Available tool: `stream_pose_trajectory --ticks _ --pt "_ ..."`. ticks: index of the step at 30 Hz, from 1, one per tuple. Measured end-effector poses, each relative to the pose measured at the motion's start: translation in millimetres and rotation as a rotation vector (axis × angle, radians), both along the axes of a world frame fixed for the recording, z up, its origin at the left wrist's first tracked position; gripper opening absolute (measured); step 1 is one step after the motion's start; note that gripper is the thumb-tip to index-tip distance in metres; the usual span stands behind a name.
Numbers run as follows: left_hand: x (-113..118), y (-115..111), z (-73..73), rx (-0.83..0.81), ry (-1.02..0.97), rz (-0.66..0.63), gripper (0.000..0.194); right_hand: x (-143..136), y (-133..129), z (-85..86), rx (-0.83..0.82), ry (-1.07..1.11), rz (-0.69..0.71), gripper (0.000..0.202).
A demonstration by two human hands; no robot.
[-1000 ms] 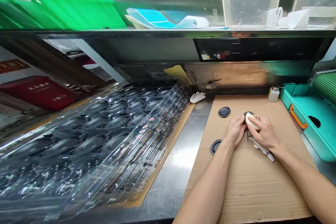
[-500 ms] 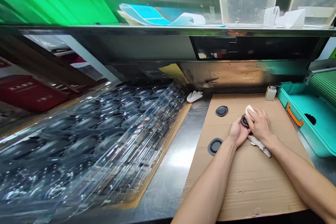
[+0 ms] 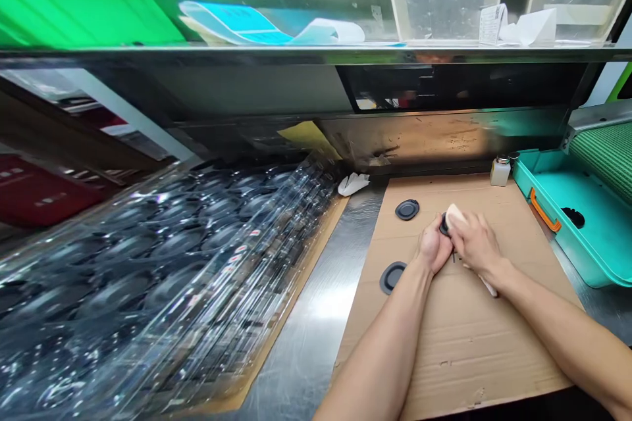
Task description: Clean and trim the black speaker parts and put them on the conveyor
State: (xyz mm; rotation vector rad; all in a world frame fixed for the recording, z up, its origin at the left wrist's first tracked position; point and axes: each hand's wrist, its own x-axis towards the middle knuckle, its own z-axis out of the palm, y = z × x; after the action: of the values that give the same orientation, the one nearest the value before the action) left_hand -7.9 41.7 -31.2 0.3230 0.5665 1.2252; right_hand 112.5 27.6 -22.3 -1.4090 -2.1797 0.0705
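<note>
So the left hand [image 3: 434,247] has a small dark disc [image 3: 444,224] gripped over the cardboard [image 3: 459,335], and the right hand [image 3: 476,242] is pinching a whitish pad [image 3: 455,216] right against it. Bottle [image 3: 500,172] sits at the cardboard's far edge.

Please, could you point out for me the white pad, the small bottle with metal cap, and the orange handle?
White pad [image 3: 455,216]: head view, on its uncovered upper part.
Small bottle [image 3: 500,175]: head view, on its whitish body.
Orange handle [image 3: 545,213]: head view, around its middle.
</note>
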Motion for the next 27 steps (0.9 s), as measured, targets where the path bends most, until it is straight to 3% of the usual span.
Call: stream_pose_trajectory --ticks 4,7,11,15,20,24,27 --pt "-1 2 -0.2 -0.011 0.017 0.037 0.034 19 15 2.7 -0.006 0.267 -0.069 0.050" --pt "-1 3 -1.4 -0.022 0.023 0.072 0.035 32 16 6.7 -0.108 0.409 0.051 0.046" --pt "1 2 -5.3 0.017 0.046 0.051 0.034 38 14 10.0 -0.313 0.438 0.215 0.035" --pt "8 -1 -9.9 0.091 0.098 0.021 0.031 32 18 9.6 -0.305 0.494 0.189 0.029" --pt "8 -3 -10.0 0.045 0.106 0.034 0.033 33 19 12.7 -0.415 0.306 0.206 0.019" --pt "12 -3 -6.6 0.041 0.107 0.050 0.033 29 8 17.3 -0.233 0.206 -0.003 0.030" --pt "13 -4 -3.3 0.008 0.085 0.042 0.037 14 3 19.9 -0.206 0.006 -0.059 0.035"
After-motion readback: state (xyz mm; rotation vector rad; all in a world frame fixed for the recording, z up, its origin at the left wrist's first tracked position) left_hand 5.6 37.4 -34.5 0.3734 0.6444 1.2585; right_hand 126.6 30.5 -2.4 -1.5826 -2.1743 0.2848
